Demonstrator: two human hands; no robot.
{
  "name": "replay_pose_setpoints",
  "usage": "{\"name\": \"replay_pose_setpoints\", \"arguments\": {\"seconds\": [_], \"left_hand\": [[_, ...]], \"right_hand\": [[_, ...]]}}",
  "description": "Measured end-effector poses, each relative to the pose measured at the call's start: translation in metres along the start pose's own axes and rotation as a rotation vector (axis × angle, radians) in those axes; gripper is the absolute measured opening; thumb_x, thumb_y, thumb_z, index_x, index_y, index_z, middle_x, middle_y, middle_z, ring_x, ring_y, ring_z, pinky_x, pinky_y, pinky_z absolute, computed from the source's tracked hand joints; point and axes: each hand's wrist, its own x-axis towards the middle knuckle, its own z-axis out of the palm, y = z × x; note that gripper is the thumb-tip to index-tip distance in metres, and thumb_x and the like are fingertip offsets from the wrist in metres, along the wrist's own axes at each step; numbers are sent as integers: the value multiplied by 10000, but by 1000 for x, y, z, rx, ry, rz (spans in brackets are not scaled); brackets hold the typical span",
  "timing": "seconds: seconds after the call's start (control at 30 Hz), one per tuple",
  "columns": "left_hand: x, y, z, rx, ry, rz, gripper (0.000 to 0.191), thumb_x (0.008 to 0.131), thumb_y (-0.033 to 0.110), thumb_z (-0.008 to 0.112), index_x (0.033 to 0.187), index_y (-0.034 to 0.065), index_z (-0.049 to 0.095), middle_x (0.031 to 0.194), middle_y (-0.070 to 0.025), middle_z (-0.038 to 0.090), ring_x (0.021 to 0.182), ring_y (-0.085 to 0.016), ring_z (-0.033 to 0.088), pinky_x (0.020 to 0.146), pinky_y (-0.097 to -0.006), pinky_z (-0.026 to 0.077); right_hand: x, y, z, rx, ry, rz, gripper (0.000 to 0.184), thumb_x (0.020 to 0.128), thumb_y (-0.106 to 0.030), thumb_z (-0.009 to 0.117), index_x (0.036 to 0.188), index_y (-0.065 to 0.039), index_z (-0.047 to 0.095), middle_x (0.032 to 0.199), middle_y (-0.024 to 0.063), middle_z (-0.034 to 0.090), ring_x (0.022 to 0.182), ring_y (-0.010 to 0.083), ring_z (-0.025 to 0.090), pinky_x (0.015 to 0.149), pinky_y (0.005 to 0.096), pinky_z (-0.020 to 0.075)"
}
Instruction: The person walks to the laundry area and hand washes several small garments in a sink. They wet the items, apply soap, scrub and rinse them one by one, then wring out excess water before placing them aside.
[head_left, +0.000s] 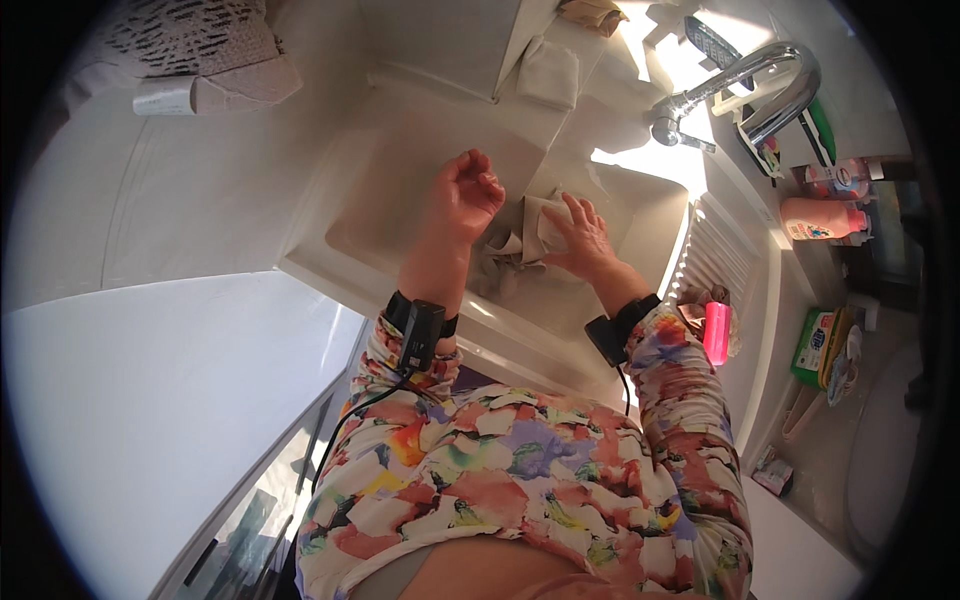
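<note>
Before me is a light-coloured laundry sink (397, 292) with a sunken basin. My right hand (583, 234) is over its right part, thumb and fingers on a pale beige cloth (534, 225). Part of that cloth is hidden under the hand. Crumpled wet cloth (504, 276) lies lower in the basin, just left of my right wrist. My left hand (472, 196) is raised over the basin, palm up and fingers loosely bent, with nothing visible in it. It is apart from the cloth. A black device is strapped to each wrist.
A chrome faucet (739, 82) arches at the upper right. A folded white cloth (549, 73) lies on the far ledge. Right of the basin are a ribbed washboard (709, 251) and a pink bar (718, 334). Bottles (821, 217) and a green pack (814, 349) stand farther right.
</note>
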Motion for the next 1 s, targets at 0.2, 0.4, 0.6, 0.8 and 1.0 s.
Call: {"name": "replay_pose_setpoints", "arguments": {"seconds": [0.2,0.4,0.6,0.8,1.0], "left_hand": [[-4,-5,4,65,94,113,135,918,141,495,880,52,588,802,-61,610,657,-170,527,640,-312,435],[-5,-7,2,102,97,120,115,903,141,516,880,55,590,807,-56,607,668,-173,526,645,-317,433],[0,-10,1,102,116,86,105,890,143,540,896,60,604,819,-57,623,667,-175,551,637,-309,452],[0,-11,0,125,113,138,99,895,137,532,904,67,601,819,-53,622,660,-172,548,637,-308,454],[1,-11,-1,132,142,133,99,900,147,534,915,74,600,827,-46,623,653,-163,547,638,-308,453]], "right_hand": [[15,-7,67,-52,-182,71,970,628,-490,768,1462,-313,306,1549,111,154,1423,385,110,1060,650,178],[29,-1,95,-49,-182,151,973,660,-529,739,1472,-253,279,1565,118,76,1439,389,3,1065,652,190],[37,31,103,35,-126,175,736,747,-271,745,1389,-138,412,1458,150,353,1342,364,330,1011,461,397],[32,72,85,1067,-153,416,690,734,-142,747,1356,-125,448,1308,154,521,1221,312,486,992,383,420],[16,54,65,183,193,170,839,725,-242,767,1440,-180,332,1489,161,267,1344,370,295,1015,470,379]]}}
